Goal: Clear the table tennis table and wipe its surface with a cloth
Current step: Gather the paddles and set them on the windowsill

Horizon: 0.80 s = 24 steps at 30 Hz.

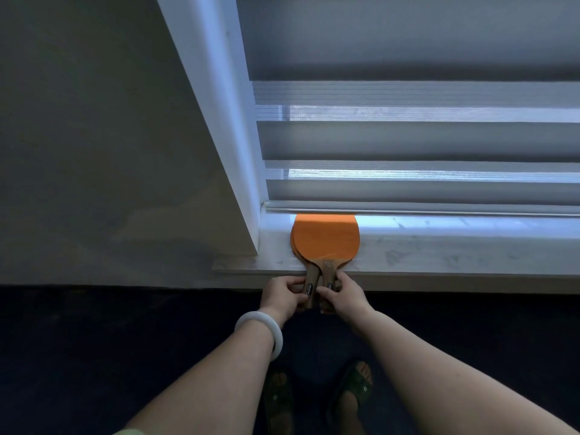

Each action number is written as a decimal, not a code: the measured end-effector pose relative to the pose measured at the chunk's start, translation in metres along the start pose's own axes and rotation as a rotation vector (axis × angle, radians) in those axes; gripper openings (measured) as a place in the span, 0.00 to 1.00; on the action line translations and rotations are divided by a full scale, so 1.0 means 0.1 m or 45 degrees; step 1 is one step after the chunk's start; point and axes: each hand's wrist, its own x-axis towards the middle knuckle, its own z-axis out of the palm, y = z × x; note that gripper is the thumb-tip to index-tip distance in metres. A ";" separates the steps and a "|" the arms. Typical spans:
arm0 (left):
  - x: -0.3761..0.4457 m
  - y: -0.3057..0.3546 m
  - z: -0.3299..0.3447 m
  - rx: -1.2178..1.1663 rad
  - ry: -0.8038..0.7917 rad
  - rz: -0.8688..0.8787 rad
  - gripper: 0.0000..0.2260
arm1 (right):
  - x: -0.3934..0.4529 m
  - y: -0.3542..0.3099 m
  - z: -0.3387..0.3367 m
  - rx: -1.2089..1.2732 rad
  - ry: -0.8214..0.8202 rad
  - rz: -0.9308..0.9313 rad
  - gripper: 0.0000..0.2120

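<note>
Two orange table tennis paddles (326, 237) lie stacked on a white window sill (439, 252), blades toward the window, wooden handles sticking out over the sill's front edge. My left hand (281, 296), with a white bangle on its wrist, grips the left handle. My right hand (340, 293) pinches the right handle. The far tips of the blades are tucked under the bottom rail of the blind. No table tennis table and no cloth are in view.
A grey striped roller blind (408, 142) covers the window above the sill. The white window frame (216, 120) runs up at the left, beside a plain grey wall (94, 136). Below lies dark floor (94, 356), with my sandalled feet (320, 394) on it.
</note>
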 end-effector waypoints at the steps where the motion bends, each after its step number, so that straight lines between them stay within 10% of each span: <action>1: -0.01 0.00 0.00 0.002 0.002 0.002 0.17 | -0.01 0.00 0.00 0.010 0.000 0.003 0.09; 14: -0.17 0.12 -0.13 0.398 -0.017 0.125 0.11 | -0.13 -0.02 -0.29 -0.111 0.259 0.088 0.04; 24: -0.54 0.36 0.60 0.932 -0.461 0.334 0.08 | -1.10 0.23 -1.33 0.399 0.659 0.043 0.06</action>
